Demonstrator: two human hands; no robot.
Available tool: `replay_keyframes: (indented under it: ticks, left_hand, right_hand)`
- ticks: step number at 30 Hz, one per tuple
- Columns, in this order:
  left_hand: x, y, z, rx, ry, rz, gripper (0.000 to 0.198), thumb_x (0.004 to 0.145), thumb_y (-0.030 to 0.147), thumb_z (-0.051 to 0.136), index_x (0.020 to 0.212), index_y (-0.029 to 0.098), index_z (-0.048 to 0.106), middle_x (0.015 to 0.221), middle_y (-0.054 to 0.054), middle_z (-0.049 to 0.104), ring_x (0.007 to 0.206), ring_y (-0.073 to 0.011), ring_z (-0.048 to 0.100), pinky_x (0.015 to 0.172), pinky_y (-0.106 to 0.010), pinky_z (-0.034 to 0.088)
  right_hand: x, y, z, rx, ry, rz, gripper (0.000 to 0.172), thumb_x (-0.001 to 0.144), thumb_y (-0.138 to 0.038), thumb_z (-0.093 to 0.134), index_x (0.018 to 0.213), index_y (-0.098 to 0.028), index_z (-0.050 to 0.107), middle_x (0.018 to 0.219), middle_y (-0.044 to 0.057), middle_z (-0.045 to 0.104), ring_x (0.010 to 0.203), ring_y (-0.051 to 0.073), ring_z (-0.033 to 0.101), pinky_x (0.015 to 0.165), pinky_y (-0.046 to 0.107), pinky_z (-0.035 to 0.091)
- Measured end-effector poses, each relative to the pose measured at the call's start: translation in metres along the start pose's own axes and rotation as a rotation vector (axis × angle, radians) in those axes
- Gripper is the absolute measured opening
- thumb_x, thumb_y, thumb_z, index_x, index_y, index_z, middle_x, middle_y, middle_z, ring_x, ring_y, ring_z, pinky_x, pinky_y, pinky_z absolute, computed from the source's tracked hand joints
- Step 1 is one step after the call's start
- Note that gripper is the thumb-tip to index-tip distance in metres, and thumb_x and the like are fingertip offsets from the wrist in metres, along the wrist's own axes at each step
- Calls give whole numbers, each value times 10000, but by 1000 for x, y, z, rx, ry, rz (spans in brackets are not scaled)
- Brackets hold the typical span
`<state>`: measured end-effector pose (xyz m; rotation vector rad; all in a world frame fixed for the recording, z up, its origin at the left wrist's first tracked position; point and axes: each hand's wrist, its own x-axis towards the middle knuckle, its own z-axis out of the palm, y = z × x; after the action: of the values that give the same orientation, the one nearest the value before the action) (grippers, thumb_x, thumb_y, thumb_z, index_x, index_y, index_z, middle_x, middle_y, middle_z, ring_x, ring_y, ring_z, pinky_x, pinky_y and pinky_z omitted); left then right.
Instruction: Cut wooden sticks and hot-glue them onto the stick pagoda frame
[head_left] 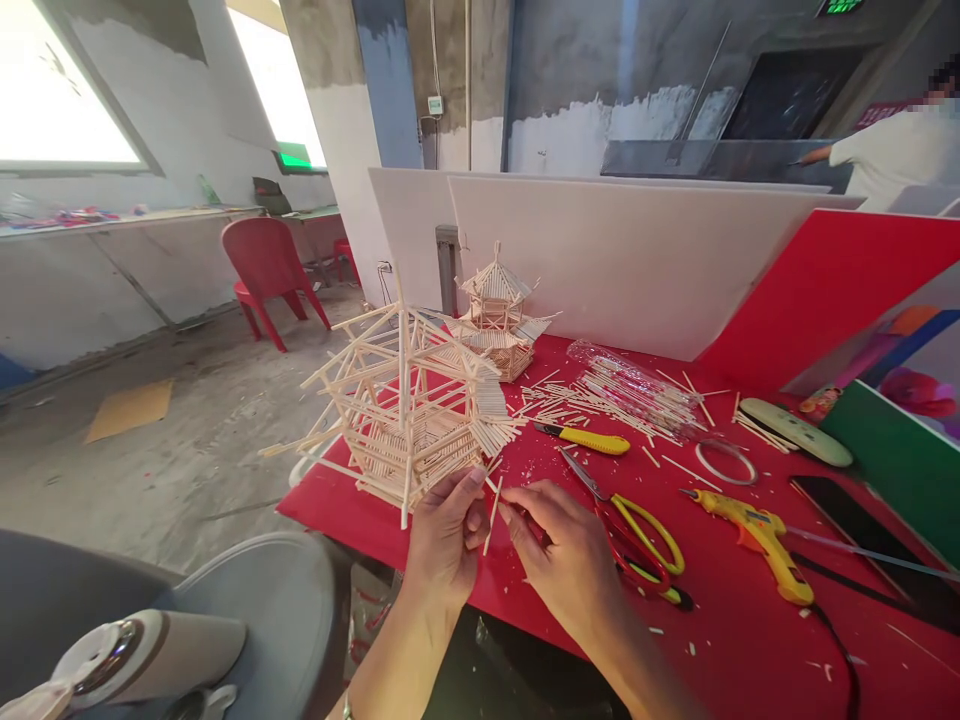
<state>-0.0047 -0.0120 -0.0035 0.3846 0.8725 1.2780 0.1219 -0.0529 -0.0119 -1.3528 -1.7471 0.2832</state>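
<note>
Close to the front of the wooden stick pavilion [409,400], my left hand [448,530] is closed, thumb against curled fingers. What it grips, if anything, is hidden. My right hand [562,535] pinches a short thin wooden stick [493,515], held slanted between the two hands. The pavilion is an open frame of pale sticks, with a partly covered roof on its right side. A smaller finished-looking stick pagoda [499,310] stands behind it. To the right of my right hand lie scissors [630,520] with red and yellow handles.
Loose sticks [559,402], a plastic bag of sticks [637,390], a yellow utility knife [592,440], clear tape [726,462], a glue gun [757,535] and a phone [862,530] lie on the red table [525,600]. White boards [615,260] stand behind; a person [900,150] is at far right.
</note>
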Motion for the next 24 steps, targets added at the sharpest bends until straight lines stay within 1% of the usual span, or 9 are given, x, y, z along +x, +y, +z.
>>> replay_keyframes:
  ticks: [7, 10, 12, 14, 16, 18, 21, 23, 24]
  left_hand:
    - [8, 6, 3, -26, 0, 11, 323, 537, 232, 883, 688, 144, 611, 552, 63, 546, 370, -11, 344, 322, -124, 200]
    - [6, 0, -1, 48, 5, -3, 320, 548, 270, 864, 680, 159, 595, 549, 68, 528, 377, -20, 335, 333, -141, 193]
    - [8, -12, -7, 241, 18, 9, 302, 587, 347, 826, 682, 168, 602, 521, 70, 501, 376, -38, 331, 338, -165, 199]
    - [16, -28, -13, 622, 23, 120, 325, 672, 473, 733, 725, 163, 654, 469, 68, 465, 369, -68, 345, 352, -201, 242]
    - [30, -44, -17, 742, 27, 181, 328, 664, 464, 738, 722, 145, 690, 495, 34, 532, 413, -91, 421, 410, -226, 315]
    - [43, -54, -16, 842, 30, 255, 297, 680, 436, 722, 708, 141, 711, 562, -5, 607, 513, -132, 516, 494, -248, 378]
    - [51, -53, -13, 1012, -9, 353, 246, 688, 398, 723, 731, 156, 737, 619, -37, 655, 620, -194, 580, 579, -287, 415]
    - [44, -46, -15, 1122, -24, 423, 192, 721, 361, 700, 775, 181, 742, 714, -60, 683, 720, -226, 606, 629, -298, 421]
    - [38, -42, -17, 1173, -29, 445, 141, 738, 323, 682, 747, 191, 731, 763, -73, 689, 760, -234, 612, 641, -297, 416]
  right_hand:
    - [-6, 4, 0, 14, -43, 29, 178, 944, -225, 520, 1023, -216, 679, 942, 52, 697, 851, 172, 657, 798, 272, 510]
    - [-8, 13, -7, -16, -52, 40, 190, 952, -254, 509, 1019, -225, 685, 936, 43, 708, 840, 165, 667, 785, 260, 504]
    - [-10, 26, -17, -99, -40, 92, 208, 955, -298, 503, 1010, -231, 692, 940, 40, 721, 838, 173, 675, 781, 270, 502]
    - [-12, 43, -31, -228, -24, 198, 234, 952, -346, 501, 997, -236, 702, 959, 41, 733, 846, 196, 685, 773, 293, 503]
    - [-17, 60, -44, -354, -30, 311, 260, 946, -377, 496, 1003, -237, 707, 984, 43, 736, 858, 220, 691, 747, 312, 504]
    - [-23, 73, -54, -426, -50, 392, 290, 946, -402, 479, 1026, -241, 706, 1006, 43, 734, 858, 232, 693, 715, 320, 503]
    - [-37, 87, -63, -439, -64, 448, 327, 948, -441, 452, 1044, -255, 703, 1037, 35, 729, 868, 231, 691, 697, 316, 500]
    - [-48, 98, -70, -449, -63, 467, 329, 943, -456, 453, 1040, -265, 702, 1052, 29, 729, 875, 233, 689, 699, 316, 497]
    - [-54, 104, -75, -474, -61, 485, 327, 940, -458, 456, 1038, -267, 702, 1048, 29, 731, 865, 237, 689, 692, 321, 493]
